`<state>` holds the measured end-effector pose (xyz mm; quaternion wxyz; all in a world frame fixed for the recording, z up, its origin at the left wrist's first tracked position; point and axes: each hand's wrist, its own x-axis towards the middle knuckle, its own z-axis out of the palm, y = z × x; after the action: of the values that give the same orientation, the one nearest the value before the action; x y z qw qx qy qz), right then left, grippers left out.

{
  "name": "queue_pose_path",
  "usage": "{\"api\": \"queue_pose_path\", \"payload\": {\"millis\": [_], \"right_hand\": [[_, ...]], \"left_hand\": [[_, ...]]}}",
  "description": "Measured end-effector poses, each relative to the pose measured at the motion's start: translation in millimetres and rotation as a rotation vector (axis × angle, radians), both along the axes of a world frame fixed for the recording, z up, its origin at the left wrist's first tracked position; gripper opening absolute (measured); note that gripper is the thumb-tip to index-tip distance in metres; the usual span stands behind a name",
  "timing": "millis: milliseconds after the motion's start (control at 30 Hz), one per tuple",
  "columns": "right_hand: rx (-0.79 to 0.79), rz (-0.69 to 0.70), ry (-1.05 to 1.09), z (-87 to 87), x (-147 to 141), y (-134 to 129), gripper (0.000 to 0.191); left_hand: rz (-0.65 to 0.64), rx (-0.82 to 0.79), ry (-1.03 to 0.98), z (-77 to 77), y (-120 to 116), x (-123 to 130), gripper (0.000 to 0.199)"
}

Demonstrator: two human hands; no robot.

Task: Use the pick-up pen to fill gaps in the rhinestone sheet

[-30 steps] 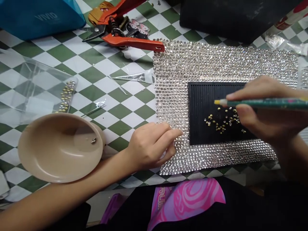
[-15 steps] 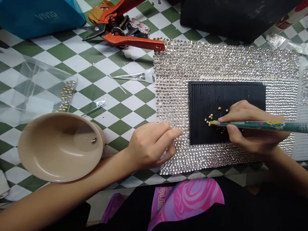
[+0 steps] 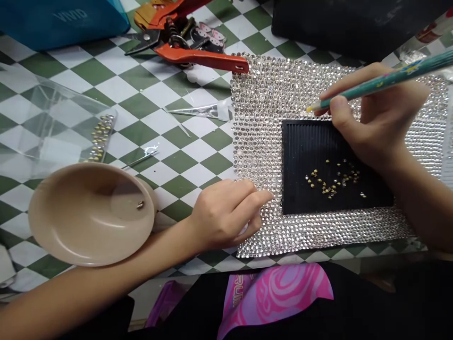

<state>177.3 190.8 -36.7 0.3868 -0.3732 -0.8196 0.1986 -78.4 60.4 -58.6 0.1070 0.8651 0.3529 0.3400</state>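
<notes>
My right hand (image 3: 378, 113) pinches a green patterned pencil (image 3: 385, 84) with a yellow tip, held over the sheet of silvery rhinestones (image 3: 269, 89). Its tip is above the far edge of a black ridged tray (image 3: 297, 156); whether it touches the sheet or carries a stone is too small to tell. Small gold-backed rhinestones (image 3: 331, 190) lie scattered on the tray. My left hand (image 3: 230, 210) rests closed at the sheet's left edge, forefinger toward the tray. Something whitish shows under its curled fingers, mostly hidden.
Left of my forearm stands a beige bowl (image 3: 46, 222) with a small metallic piece inside. Behind it lies a clear bag (image 3: 53, 113) holding more stones. Red-handled pruning shears (image 3: 201, 57) touch the sheet's far corner. Tweezers (image 3: 139, 159) lie near the bowl; dark and blue boxes stand behind.
My right hand has lifted the pencil from the stones on the tray and moved it away from me, over the rhinestone sheet. My left hand keeps its place.
</notes>
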Motion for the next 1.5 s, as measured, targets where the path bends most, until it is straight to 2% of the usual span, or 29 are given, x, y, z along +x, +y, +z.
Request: {"api": "queue_pose_path", "payload": {"millis": [300,467,567,667,767,867,1067,1500], "right_hand": [[-0.041,0.009,-0.111,2.6,0.1,-2.0,0.007],[-0.025,-0.010,-0.097,7.2,1.4,-6.2,0.009],[-0.034,-0.059,-0.088,16.9,7.8,-26.5,0.013],[-0.148,-0.048,-0.080,24.5,17.3,-56.0,0.017],[-0.227,0.034,-0.070,23.7,26.5,-80.0,0.022],[-0.203,0.036,-0.051,17.3,31.7,-90.7,0.029],[-0.167,0.041,-0.104,10.1,33.5,-91.4,0.040],[-0.168,0.115,-0.130,16.2,29.8,-90.9,0.045]], "left_hand": [[-0.016,-0.029,0.002,2.1,0.9,-2.0,0.024],[-0.005,-0.024,0.009,1.9,0.9,-2.0,0.024],[-0.009,-0.019,0.004,1.8,1.2,-1.4,0.024],[-0.013,-0.013,0.002,1.9,1.6,-0.8,0.024],[-0.013,-0.014,0.008,2.1,1.5,-0.8,0.023],[-0.010,-0.014,0.011,2.1,1.0,-1.1,0.024],[-0.012,-0.020,0.012,1.3,0.7,-1.3,0.026],[-0.015,-0.019,0.012,2.2,1.0,-1.9,0.023]]}}
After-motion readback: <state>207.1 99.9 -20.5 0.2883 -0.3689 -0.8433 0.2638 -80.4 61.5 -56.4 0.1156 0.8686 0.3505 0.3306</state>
